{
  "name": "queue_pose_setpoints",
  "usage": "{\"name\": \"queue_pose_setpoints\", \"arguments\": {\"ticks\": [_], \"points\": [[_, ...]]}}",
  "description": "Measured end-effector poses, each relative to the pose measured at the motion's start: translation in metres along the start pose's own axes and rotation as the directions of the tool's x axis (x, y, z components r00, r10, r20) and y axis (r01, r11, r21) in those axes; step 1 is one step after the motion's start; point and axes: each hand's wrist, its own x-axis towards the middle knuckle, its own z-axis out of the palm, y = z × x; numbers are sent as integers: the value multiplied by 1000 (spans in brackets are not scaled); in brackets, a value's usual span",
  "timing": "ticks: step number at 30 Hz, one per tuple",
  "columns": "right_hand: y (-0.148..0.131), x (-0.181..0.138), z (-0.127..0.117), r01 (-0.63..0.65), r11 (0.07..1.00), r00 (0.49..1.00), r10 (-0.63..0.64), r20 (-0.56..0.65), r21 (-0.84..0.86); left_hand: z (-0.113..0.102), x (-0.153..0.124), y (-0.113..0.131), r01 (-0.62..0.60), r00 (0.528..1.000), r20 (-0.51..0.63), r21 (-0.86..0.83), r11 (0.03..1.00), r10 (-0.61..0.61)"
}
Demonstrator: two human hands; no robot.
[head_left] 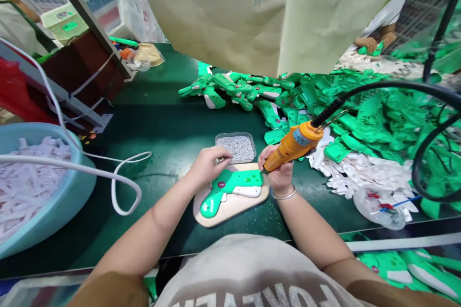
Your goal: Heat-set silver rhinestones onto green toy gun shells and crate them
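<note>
Lot, near to far: green pieces point(406, 268) in a stack below the surface edge, lower right. Green piece point(234, 184), gun-shaped with white inlay and a red-centred stud, lying on a beige board point(230, 216) on the dark green surface point(151, 124). Left hand point(209, 165): grip curled above the piece, fingertips by the near edge of a tray point(236, 135) of silver beads point(234, 147); cannot tell whether it pinches anything. Right hand point(279, 175): grip closed on an orange electric tool point(295, 146), tip just beside the piece's upper edge, black cable point(363, 93) rising away. Left of these, a blue basin point(36, 132) of white strips point(32, 177), with a white cord point(122, 192) over its rim. Right, white cut pieces point(356, 170) and a plastic bag point(382, 208). Beyond, a heap of green pieces point(374, 124). Farthest, a co-worker's hands point(374, 41) at the heap, partly behind a beige sheet point(252, 9).
</note>
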Motion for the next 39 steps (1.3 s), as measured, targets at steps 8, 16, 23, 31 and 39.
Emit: {"name": "queue_pose_setpoints", "arguments": {"ticks": [8,16,23,31,39], "points": [[-36,-1,2,-80,994,996,78,33,75,-28,-104,23,201,949,-234,-68,977,-211],[-32,-44,13,-136,986,987,127,98,92,-4,-135,19,125,945,-279,-182,975,-173],[-38,-23,16,-165,984,982,158,108,64,1,-123,18,365,918,-61,-263,893,-393],[0,0,50,-127,982,983,106,147,139,-11,-111,13,534,845,164,-298,791,-508],[4,-4,48,-142,978,977,114,182,150,-1,-122,15,450,885,36,-319,834,-464]]}}
